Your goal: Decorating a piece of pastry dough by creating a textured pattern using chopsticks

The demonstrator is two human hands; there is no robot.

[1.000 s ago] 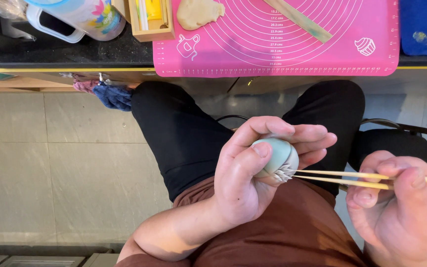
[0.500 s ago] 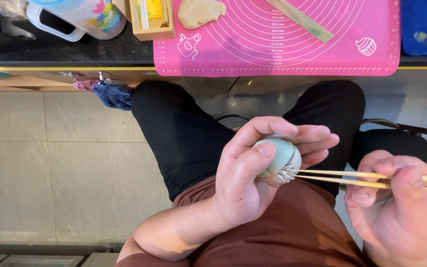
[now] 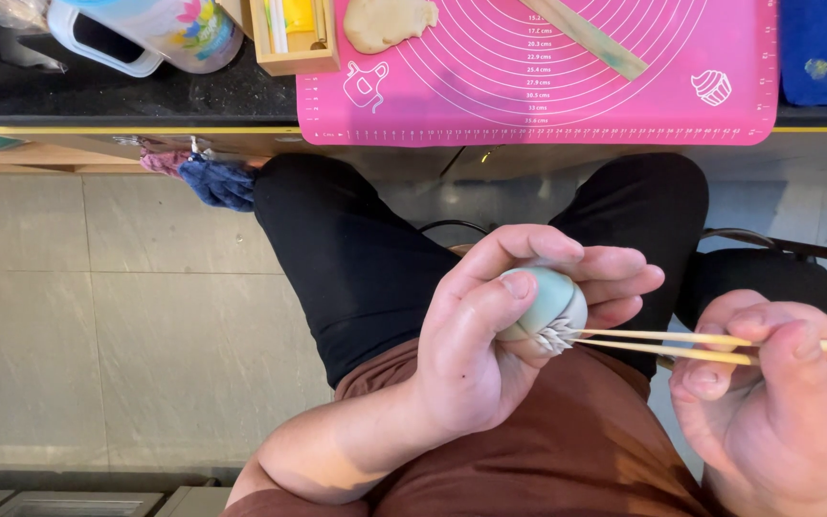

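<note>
Head view
Left hand (image 3: 490, 364): your fingers are curled closed around a pale green ball (image 3: 543, 304), held over your lap.
Right hand (image 3: 768, 402): your fingers pinch two sticks (image 3: 720, 345) (tips touching the ball's ridged white edge).
Tabletop (image 3: 98, 91): pink mat (image 3: 547, 72) with dough (image 3: 390, 21), a wooden box (image 3: 294, 38) beside it.

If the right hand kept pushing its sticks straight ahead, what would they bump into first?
The right hand points its two thin sticks leftward in the picture. Their tips already seem to touch the pale green ball held in the left hand, so probably the ball.
</note>
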